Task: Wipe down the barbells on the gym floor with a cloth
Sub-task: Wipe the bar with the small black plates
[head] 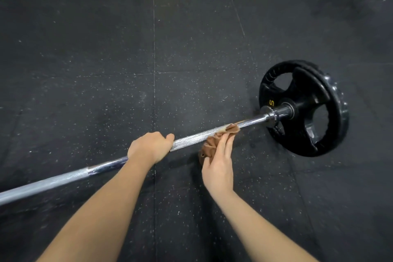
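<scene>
My left hand point(151, 147) is wrapped in a fist around the barbell point(191, 138), knuckles up, gripping the rough, glittery knurled stretch of the chrome shaft. The bar runs diagonally across the floor, from the lower left up to a black weight plate point(306, 108) at the right, a round rubbery disc with cut-out grip holes and a yellow "5" near its hub. Left of my fist the shaft turns smooth, then dull grey. My right hand point(218, 164) holds a brown cloth point(214, 141), soft and crumpled into folds, with my fingers stretched out flat pressing it against the near side of the bar, between my left fist and the shiny collar. A loose bunch of cloth hangs below my palm. The floor point(95, 59) is black rubber matting speckled with white flecks, with thin seams between tiles.
</scene>
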A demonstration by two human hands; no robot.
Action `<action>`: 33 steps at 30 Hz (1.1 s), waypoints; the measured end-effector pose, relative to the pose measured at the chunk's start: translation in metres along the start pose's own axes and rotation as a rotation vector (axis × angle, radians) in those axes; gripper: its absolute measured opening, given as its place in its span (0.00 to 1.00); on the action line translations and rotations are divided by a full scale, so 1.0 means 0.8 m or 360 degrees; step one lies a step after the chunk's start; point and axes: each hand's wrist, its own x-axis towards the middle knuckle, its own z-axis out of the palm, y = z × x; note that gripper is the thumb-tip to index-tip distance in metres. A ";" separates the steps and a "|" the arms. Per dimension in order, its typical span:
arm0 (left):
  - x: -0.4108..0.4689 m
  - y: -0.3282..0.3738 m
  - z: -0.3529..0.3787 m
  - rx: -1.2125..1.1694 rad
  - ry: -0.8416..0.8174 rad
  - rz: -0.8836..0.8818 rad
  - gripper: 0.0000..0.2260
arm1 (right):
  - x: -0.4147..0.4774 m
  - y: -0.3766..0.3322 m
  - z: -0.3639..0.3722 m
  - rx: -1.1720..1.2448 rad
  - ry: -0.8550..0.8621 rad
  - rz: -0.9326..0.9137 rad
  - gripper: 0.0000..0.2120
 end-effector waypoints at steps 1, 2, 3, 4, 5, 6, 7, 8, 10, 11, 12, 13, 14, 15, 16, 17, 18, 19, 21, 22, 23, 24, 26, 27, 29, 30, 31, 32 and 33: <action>-0.001 0.000 0.000 -0.0006 0.0001 -0.0005 0.20 | -0.006 0.000 0.002 -0.0011 -0.0016 -0.0029 0.46; -0.001 -0.001 0.000 -0.0011 0.0002 -0.0007 0.20 | -0.009 -0.001 0.003 -0.0002 -0.0027 -0.0036 0.46; -0.001 -0.002 0.000 -0.0012 0.0006 -0.0004 0.20 | -0.009 -0.002 0.001 0.0048 0.0002 0.0009 0.45; 0.000 -0.003 0.001 -0.0010 0.0010 0.0002 0.20 | -0.005 -0.002 -0.002 0.0113 0.0065 0.0113 0.43; 0.000 -0.003 0.002 -0.0007 0.0018 0.0009 0.20 | 0.005 -0.002 -0.007 0.0205 0.0151 0.0256 0.41; 0.001 -0.004 0.003 -0.0004 0.0029 0.0017 0.20 | 0.019 0.000 -0.015 0.0302 0.0237 0.0389 0.40; 0.002 -0.004 0.004 0.0003 0.0040 0.0021 0.20 | 0.034 0.003 -0.024 0.0391 0.0303 0.0476 0.39; 0.002 -0.004 0.005 0.0006 0.0050 0.0020 0.20 | 0.048 0.006 -0.033 0.0457 0.0309 0.0517 0.38; 0.002 -0.002 0.005 -0.0003 0.0059 0.0011 0.21 | 0.067 0.016 -0.041 0.0530 0.0176 0.0537 0.38; 0.002 -0.002 0.005 -0.0004 0.0063 0.0011 0.21 | 0.070 0.017 -0.041 0.0535 0.0089 0.0538 0.38; 0.003 -0.002 0.004 0.0001 0.0062 0.0012 0.21 | 0.066 0.016 -0.037 0.0511 0.0023 0.0513 0.39; 0.003 0.000 0.004 0.0003 0.0064 0.0011 0.22 | 0.056 0.010 -0.032 0.0480 -0.0010 0.0450 0.39; 0.003 0.000 0.004 0.0002 0.0073 0.0010 0.22 | 0.041 0.004 -0.025 0.0442 -0.0037 0.0353 0.39; 0.004 0.000 0.004 0.0002 0.0082 0.0008 0.22 | 0.027 -0.002 -0.016 0.0441 -0.0070 0.0272 0.39; 0.005 0.001 0.003 0.0007 0.0085 0.0004 0.22 | 0.014 -0.005 -0.008 0.0457 -0.0102 0.0219 0.40; 0.005 0.001 0.003 0.0015 0.0088 0.0002 0.22 | 0.004 -0.011 -0.001 0.0499 -0.0127 0.0198 0.40; 0.004 0.001 0.003 0.0022 0.0090 0.0000 0.21 | 0.000 -0.014 0.004 0.0555 -0.0118 0.0209 0.41; 0.004 0.002 0.004 0.0025 0.0091 -0.0003 0.21 | 0.001 -0.019 0.004 0.0604 -0.0079 0.0263 0.40; 0.002 0.002 0.004 0.0023 0.0092 -0.0010 0.21 | 0.020 -0.025 -0.004 0.0679 0.0060 0.0366 0.40; 0.002 0.002 0.003 0.0020 0.0092 -0.0015 0.21 | 0.033 -0.028 -0.012 0.0695 0.0113 0.0400 0.40; 0.001 0.002 0.003 0.0020 0.0089 -0.0020 0.21 | 0.043 -0.030 -0.020 0.0671 0.0148 0.0429 0.40; 0.000 0.001 0.003 0.0017 0.0085 -0.0022 0.21 | 0.050 -0.028 -0.027 0.0629 0.0143 0.0437 0.39; 0.000 0.000 0.004 0.0004 0.0091 -0.0028 0.22 | 0.054 -0.027 -0.036 0.0505 0.0076 0.0385 0.39; 0.000 0.000 0.003 0.0011 0.0089 -0.0026 0.22 | 0.052 -0.026 -0.038 0.0447 0.0047 0.0364 0.39; 0.000 0.001 0.001 0.0019 0.0088 -0.0032 0.22 | 0.049 -0.026 -0.037 0.0373 -0.0004 0.0361 0.40; 0.000 0.000 0.000 0.0015 0.0086 -0.0036 0.22 | 0.051 -0.028 -0.039 0.0365 -0.0047 0.0370 0.39; -0.001 0.001 0.000 0.0014 0.0085 -0.0039 0.22 | 0.055 -0.029 -0.044 0.0369 -0.0100 0.0380 0.39; -0.001 0.001 -0.002 0.0015 0.0082 -0.0038 0.22 | 0.061 -0.027 -0.048 0.0373 -0.0152 0.0385 0.39; -0.001 0.001 -0.002 0.0020 0.0076 -0.0034 0.21 | 0.065 -0.022 -0.053 0.0382 -0.0199 0.0389 0.40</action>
